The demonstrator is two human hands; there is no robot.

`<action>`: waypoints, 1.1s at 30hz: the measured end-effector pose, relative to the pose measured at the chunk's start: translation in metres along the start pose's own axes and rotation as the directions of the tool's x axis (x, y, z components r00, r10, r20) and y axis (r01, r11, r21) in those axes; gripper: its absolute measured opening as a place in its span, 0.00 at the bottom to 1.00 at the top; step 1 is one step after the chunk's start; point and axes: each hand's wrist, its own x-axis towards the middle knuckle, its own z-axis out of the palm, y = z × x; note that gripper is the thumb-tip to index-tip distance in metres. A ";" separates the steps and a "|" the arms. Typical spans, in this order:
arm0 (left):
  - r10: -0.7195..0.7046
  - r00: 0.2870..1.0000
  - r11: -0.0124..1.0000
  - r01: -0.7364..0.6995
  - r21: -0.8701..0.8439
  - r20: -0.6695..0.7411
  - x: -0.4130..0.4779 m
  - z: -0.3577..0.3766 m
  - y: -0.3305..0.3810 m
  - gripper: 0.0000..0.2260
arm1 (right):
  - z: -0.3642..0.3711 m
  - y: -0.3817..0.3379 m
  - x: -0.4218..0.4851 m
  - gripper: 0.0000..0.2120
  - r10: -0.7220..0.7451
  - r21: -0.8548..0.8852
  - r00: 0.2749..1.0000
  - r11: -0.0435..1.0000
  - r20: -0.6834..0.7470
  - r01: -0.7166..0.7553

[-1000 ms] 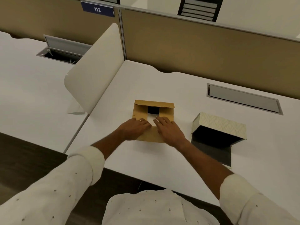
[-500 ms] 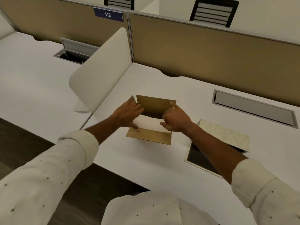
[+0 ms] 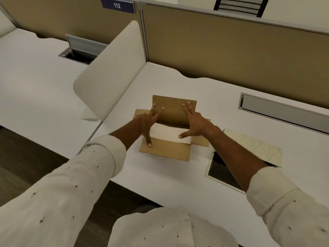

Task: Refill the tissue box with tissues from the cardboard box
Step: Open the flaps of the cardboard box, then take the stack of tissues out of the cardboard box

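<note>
On white table (image 3: 170, 177), cardboard box (image 3: 165, 148) now fully open: flaps pressed flat by left hand (image 3: 145, 124) and right hand (image 3: 195, 124), fingers spread, gripping nothing. White tissues (image 3: 169, 133) exposed inside. Patterned tissue box (image 3: 252, 148) right, open.

One cardboard box (image 3: 165, 150) is sitting on the desk (image 3: 160, 175), showing four flaps folded outward. One white stack of tissues (image 3: 169, 133) is lying inside it. One patterned tissue box (image 3: 252, 147) is standing to the right, partly hidden by a forearm. Two hands are showing: one left hand (image 3: 145, 124) and one right hand (image 3: 195, 122). Two cable hatches are appearing, one open (image 3: 80, 50) and one shut (image 3: 284, 111). One white divider panel (image 3: 110, 72) is standing, and what is probably one chair back (image 3: 240, 5) is peeking above the partition.
</note>
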 end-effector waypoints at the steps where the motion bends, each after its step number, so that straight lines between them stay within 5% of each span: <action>1: -0.006 0.999 0.999 0.008 -0.037 0.036 0.004 -0.001 -0.004 0.78 | -0.003 0.002 0.004 0.68 0.011 0.004 0.999 1.000 0.045 -0.011; 6: -0.003 0.989 0.995 0.017 -0.097 0.145 0.023 -0.009 -0.022 0.77 | -0.013 0.004 0.021 0.69 0.063 0.021 0.983 0.998 0.174 -0.067; 17: 0.015 0.974 0.996 -0.034 0.081 0.224 0.055 -0.016 -0.010 0.77 | -0.007 -0.001 0.043 0.65 0.186 0.016 0.937 0.980 0.295 -0.199; 22: 0.044 0.970 0.997 -0.058 0.051 0.238 0.056 -0.014 -0.021 0.77 | -0.013 -0.004 0.042 0.49 0.200 0.074 0.932 0.970 0.301 -0.232; 25: 0.089 0.972 0.996 -0.094 0.014 0.216 0.054 -0.012 -0.037 0.74 | -0.009 -0.010 0.034 0.33 0.269 0.026 0.961 0.962 0.066 -0.271; 28: 0.066 0.997 0.997 -0.065 -0.029 0.026 0.044 -0.015 -0.055 0.66 | 0.003 -0.018 0.025 0.15 0.245 0.196 0.925 0.961 -0.289 -0.194; 31: 0.147 0.930 0.971 -0.200 -0.129 -0.337 0.038 -0.011 -0.059 0.41 | 0.013 -0.017 0.023 0.11 0.201 0.294 0.965 0.944 -0.167 -0.146; 33: 0.245 0.907 0.923 -0.326 -0.204 -0.342 0.038 -0.011 -0.052 0.27 | 0.015 -0.011 0.029 0.13 0.156 0.230 0.987 0.963 -0.049 -0.141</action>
